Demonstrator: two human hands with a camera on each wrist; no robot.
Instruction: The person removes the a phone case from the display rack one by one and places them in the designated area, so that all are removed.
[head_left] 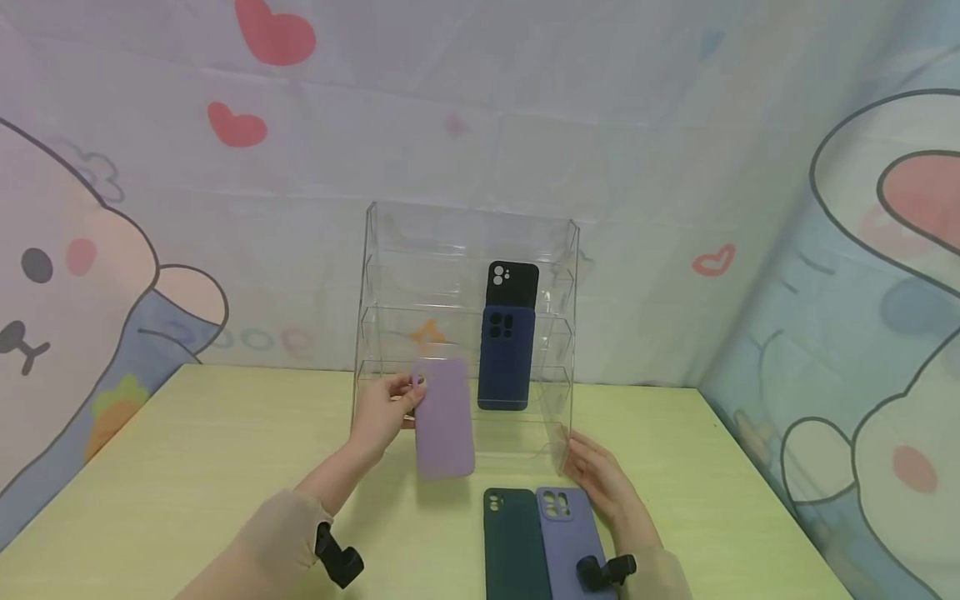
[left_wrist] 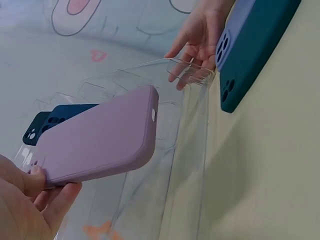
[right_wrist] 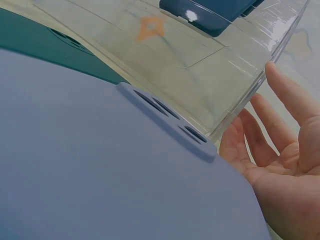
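Observation:
My left hand [head_left: 382, 410] pinches a light purple phone case [head_left: 444, 421] by its upper left edge, thumb on the near face. The case is held up before the lower part of a clear tiered display rack [head_left: 465, 218]. At the rack's lower right front corner, my right hand [right_wrist: 285, 145] touches the side with loosely extended fingers. Standing in the rack on its right side are a black phone case [head_left: 517, 287] and, lower and in front, a dark blue phone case [head_left: 507, 367].
A dark green phone case [head_left: 513, 537] and a periwinkle phone case [head_left: 567, 533] lie side by side on the pale yellow table [head_left: 247, 450], in front of the rack. Behind the table hangs a cartoon-print cloth [head_left: 637, 142]. Both wrists wear small black cameras.

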